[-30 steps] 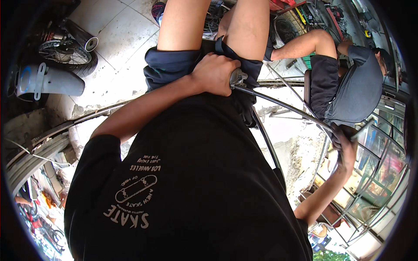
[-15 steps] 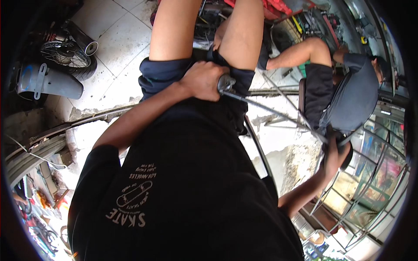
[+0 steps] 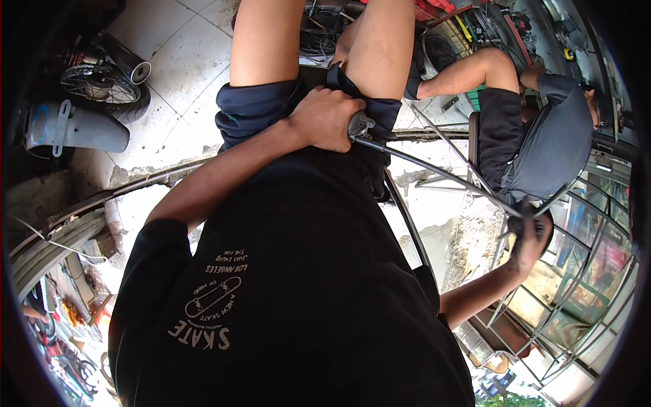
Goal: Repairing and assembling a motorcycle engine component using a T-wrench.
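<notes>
A thin grey metal rod (image 3: 434, 169) slants across my lap, down to the right. My left hand (image 3: 327, 121) is closed at its upper end, against a rounded grey metal fitting (image 3: 361, 125) with a small lug; what lies inside the fist is hidden. At the lower end of the rod, my right hand (image 3: 532, 247) is wrapped around a dark rounded piece (image 3: 521, 224). Motion blurs that end, so how the piece joins the rod I cannot tell.
A person in a grey shirt (image 3: 553, 146) sits close on the right. A spoked wheel (image 3: 102, 85) and a grey mudguard-like part (image 3: 95, 132) lie on the tiled floor at left. Metal frames and glass panels (image 3: 576, 271) stand at lower right; tools lie at far right.
Both hands and the rod have shifted slightly to the right in the picture. My right hand has turned a little about the dark piece. Both grips stay closed.
</notes>
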